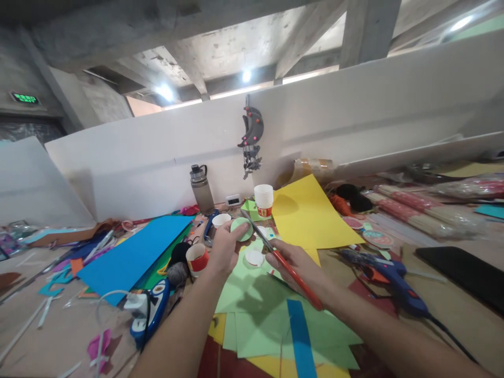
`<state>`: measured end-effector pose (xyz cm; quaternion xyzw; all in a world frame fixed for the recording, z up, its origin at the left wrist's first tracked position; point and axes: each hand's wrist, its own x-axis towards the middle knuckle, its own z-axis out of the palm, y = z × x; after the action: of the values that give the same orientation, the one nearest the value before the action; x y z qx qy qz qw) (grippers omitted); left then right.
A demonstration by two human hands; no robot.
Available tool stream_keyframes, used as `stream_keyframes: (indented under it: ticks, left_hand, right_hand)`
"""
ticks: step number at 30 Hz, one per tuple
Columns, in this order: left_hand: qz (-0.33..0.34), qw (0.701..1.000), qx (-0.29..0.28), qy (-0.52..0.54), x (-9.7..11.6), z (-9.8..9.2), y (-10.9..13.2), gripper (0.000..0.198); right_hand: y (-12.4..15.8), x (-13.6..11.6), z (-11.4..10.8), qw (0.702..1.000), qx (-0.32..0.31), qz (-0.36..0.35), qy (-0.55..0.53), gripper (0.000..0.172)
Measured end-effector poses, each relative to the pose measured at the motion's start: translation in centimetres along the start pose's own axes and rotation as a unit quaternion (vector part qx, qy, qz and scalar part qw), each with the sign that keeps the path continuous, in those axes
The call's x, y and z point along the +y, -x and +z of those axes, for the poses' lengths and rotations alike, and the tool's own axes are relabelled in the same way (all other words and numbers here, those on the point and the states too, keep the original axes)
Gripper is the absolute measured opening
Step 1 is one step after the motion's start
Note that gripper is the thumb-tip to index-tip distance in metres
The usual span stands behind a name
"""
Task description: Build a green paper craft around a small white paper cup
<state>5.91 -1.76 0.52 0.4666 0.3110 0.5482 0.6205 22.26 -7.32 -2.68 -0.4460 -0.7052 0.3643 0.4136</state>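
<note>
My left hand (225,248) pinches a small light green paper circle (240,229) between thumb and fingers. My right hand (297,262) grips red-handled scissors (290,270), whose blades point up and left, close beside the circle's right edge. Under both hands lie overlapping light green paper sheets (255,331), with a small white paper piece, perhaps a cup bottom, (254,258) on top. A red and white paper cup (197,259) stands just left of my left wrist. Beyond my hands is a stack of paper cups (263,198).
Yellow card (311,215) and blue card (137,257) flank the work area. A blue glue gun (397,281) and a black phone-like slab (464,275) lie right. A grey bottle (201,191) stands before the white partition (157,168); a blue strip (301,336) lies in front.
</note>
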Motion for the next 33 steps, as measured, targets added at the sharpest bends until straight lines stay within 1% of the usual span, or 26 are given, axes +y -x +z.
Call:
stream_keyframes:
  ticks: [5,12,18,23,33]
  left_hand:
    - [-0.005,1.0,-0.005,-0.018,-0.05,0.19,0.17,0.026]
    - [-0.001,0.999,-0.018,-0.034,-0.27,0.17,0.18,0.024]
    - [-0.001,0.999,-0.009,-0.037,-0.15,0.13,0.13,0.026]
    - [0.005,0.999,-0.015,-0.038,-0.26,-0.03,0.16,0.029]
    - [0.013,1.0,-0.009,-0.024,-0.05,-0.24,-0.04,0.027]
  right_hand:
    - [0.0,0.36,0.03,1.0,-0.001,-0.01,0.011,0.019]
    - [0.05,0.67,0.47,0.999,0.013,0.009,-0.042,0.025]
    - [0.1,0.71,0.49,0.999,0.017,0.015,-0.035,0.029]
    - [0.16,0.39,0.43,0.999,0.027,0.014,-0.026,0.03]
    - [0.16,0.72,0.55,0.999,0.029,0.003,-0.017,0.031]
